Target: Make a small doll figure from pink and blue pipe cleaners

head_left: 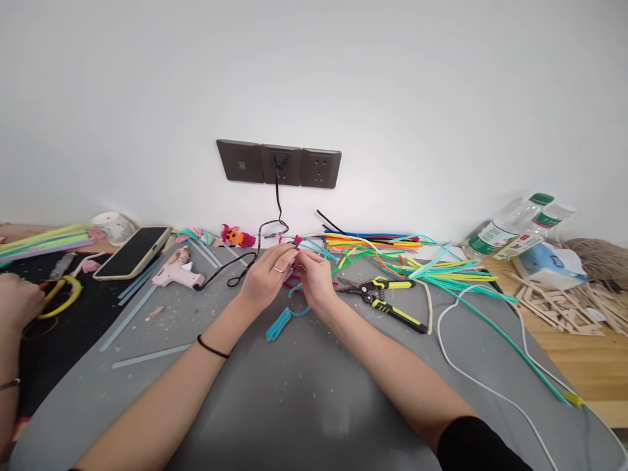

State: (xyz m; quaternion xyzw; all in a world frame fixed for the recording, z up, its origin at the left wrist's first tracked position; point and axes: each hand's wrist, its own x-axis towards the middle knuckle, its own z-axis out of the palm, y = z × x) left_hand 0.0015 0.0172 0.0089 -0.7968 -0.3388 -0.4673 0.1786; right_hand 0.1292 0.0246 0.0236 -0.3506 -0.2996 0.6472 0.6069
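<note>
Above the grey mat, my left hand (pixel 266 273) and my right hand (pixel 316 278) meet with their fingertips pinched together. Between them is a small magenta pipe cleaner piece (pixel 297 241), its fuzzy tip poking out above the fingers; the rest of it is hidden. Just below my hands lies a folded bundle of blue pipe cleaner (pixel 279 325) with a curled blue end beside it. Wire strippers (pixel 387 297) with yellow and black handles rest to the right of my right hand, their jaws pointing at it.
At left are a pink glue gun (pixel 176 271), glue sticks (pixel 130 317), a phone (pixel 132 253) and another person's hand (pixel 19 301) by yellow-handled scissors (pixel 66 296). Colourful pipe cleaners (pixel 373 243) line the wall. Bottles (pixel 510 226), wooden pieces (pixel 559 304) and a white cable (pixel 485 389) are at right.
</note>
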